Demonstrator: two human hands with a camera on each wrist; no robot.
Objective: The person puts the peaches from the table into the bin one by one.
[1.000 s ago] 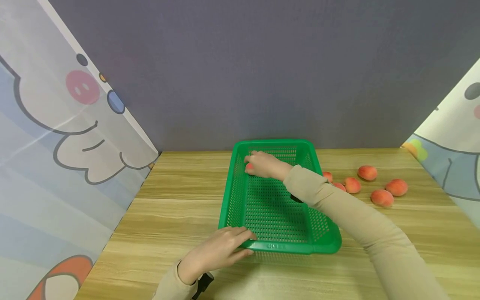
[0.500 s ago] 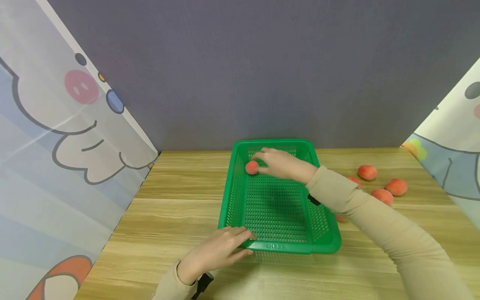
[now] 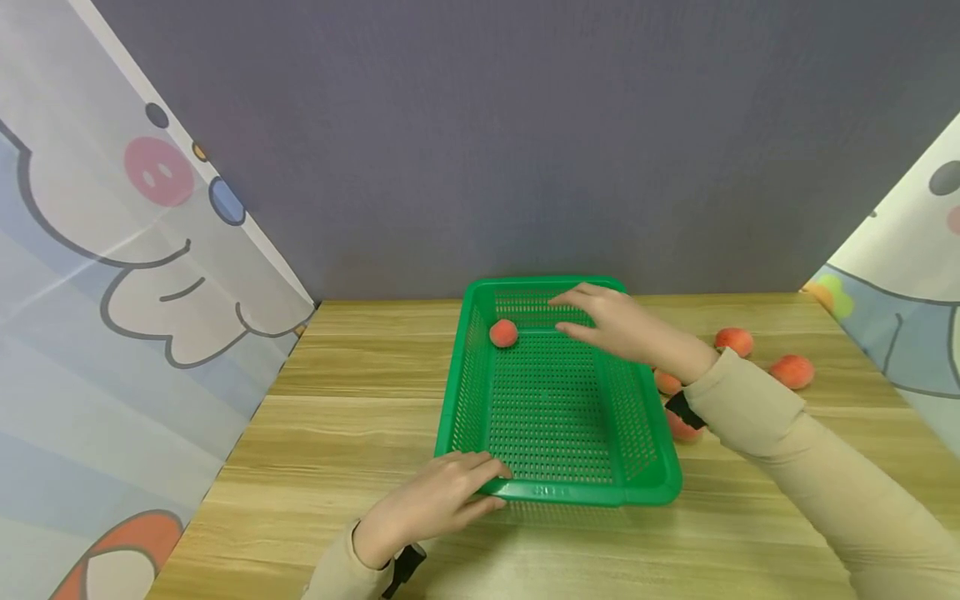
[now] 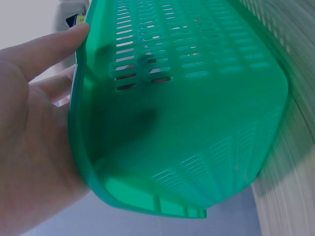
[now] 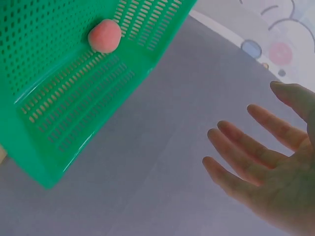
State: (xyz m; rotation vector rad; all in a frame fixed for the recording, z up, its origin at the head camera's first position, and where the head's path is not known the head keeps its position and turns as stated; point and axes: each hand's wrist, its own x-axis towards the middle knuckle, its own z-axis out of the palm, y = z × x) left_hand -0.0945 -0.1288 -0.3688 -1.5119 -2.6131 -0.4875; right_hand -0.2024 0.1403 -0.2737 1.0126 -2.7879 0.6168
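Note:
A green plastic basket (image 3: 551, 493) with slotted walls stands on the wooden table. One peach (image 3: 503, 333) lies in its far left corner; the right wrist view shows the same peach (image 5: 105, 36) against the mesh. My left hand (image 3: 438, 502) grips the near rim at its left corner, thumb on one side and fingers on the other, as the left wrist view (image 4: 37, 118) also shows. Above the basket's far right part, my right hand (image 3: 622, 325) is spread with nothing in it; its extended fingers (image 5: 241, 157) are apart from the peach.
Several more peaches lie on the table right of the basket, among them one at the back (image 3: 733, 341) and one farther right (image 3: 792, 372). My right forearm hides part of that area. A grey panel (image 3: 480, 150) rises behind the table, with cartoon-printed sheets at both sides.
My right hand has let go of the peach in the far left corner and moved right, its fingers spreading. The left hand has stayed on the rim, and the basket has not moved.

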